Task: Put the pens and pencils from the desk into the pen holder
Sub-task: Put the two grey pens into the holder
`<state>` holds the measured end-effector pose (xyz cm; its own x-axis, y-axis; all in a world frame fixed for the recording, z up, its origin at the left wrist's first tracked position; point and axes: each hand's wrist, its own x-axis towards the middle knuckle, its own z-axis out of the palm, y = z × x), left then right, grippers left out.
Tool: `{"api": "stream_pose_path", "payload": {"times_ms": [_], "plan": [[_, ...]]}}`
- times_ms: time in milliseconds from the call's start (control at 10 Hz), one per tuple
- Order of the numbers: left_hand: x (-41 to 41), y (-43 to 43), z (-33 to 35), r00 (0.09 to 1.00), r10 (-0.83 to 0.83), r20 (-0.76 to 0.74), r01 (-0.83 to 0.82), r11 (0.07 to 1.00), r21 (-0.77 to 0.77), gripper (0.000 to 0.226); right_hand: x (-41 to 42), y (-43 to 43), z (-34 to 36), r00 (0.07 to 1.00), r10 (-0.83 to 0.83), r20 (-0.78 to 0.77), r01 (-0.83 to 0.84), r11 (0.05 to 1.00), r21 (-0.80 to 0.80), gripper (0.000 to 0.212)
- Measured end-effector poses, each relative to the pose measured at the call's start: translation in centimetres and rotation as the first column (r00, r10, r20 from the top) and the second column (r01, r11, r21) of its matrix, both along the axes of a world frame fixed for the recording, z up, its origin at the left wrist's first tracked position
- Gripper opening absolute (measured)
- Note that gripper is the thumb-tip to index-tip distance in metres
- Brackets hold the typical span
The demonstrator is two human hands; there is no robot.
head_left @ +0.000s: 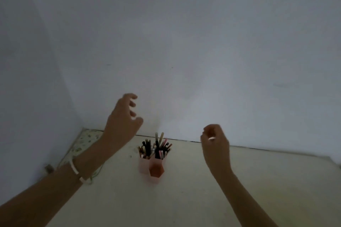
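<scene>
Left forearm: enters from the lower left corner and reaches up and to the right; a pale bracelet [75, 168] circles the wrist.
Right forearm: enters from the lower right and rises toward the middle of the view.
Surface [184, 199]: pale and dim, bare in the near part; its far edge meets the wall.
Pen holder [152, 166]: a pink holder of joined hexagonal tubes, standing upright on the surface between the two arms, near the far edge. The nearest tube shows a reddish opening with nothing visible inside.
Pens and pencils [156, 146]: they stand packed in the two rear tubes of the pen holder, mostly dark ones on the left, pink and light ones on the right, a few taller ones sticking up above the rest.
Left hand [122, 116]: raised above and to the left of the pen holder, clear of it; fingers spread and curled loosely, wide apart, with nothing between them.
Right hand [215, 143]: raised to the right of the pen holder, well apart from it; fingers curled in narrowly. A small bright spot shows at the fingers, too blurred to tell whether anything is held.
Patterned cloth [83, 143]: lies along the left edge of the surface, partly behind the left forearm.
Wall [184, 42]: plain and pale, filling the upper part of the view.
</scene>
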<state>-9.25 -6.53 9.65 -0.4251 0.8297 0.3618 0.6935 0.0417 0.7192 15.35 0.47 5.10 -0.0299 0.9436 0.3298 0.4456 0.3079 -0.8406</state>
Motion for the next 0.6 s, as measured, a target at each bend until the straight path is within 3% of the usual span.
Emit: {"api": "stream_pose_path", "payload": {"times_ms": [100,200,400,500,600], "plan": [[1.2,0.2,-7.2,0.99,-0.138,0.028,0.13,0.813,-0.567,0.088,-3.1,-2.5,-8.0,0.899,0.279,0.338,-0.083,0.866,-0.493,0.041],[2.1,0.8,-11.6,0.986,-0.155,0.064,0.162,0.783,-0.601,0.082,-5.8,-4.3,-14.0,0.828,0.398,0.396,-0.029,0.734,-0.678,0.07],[1.0,4.2,-14.5,0.989,-0.149,-0.022,0.115,0.84,-0.531,0.038,-8.5,-1.4,-18.5,0.824,0.336,0.456,-0.024,0.825,-0.565,0.038],[0.5,6.5,-15.4,0.992,-0.126,0.005,0.112,0.86,-0.497,0.034,-9.2,0.4,-18.9,0.842,0.321,0.434,-0.058,0.853,-0.518,0.032],[-0.2,7.5,-15.2,0.988,-0.141,0.055,0.15,0.86,-0.487,0.059,-9.5,1.5,-19.2,0.859,0.307,0.41,-0.068,0.861,-0.503,0.036]]}}
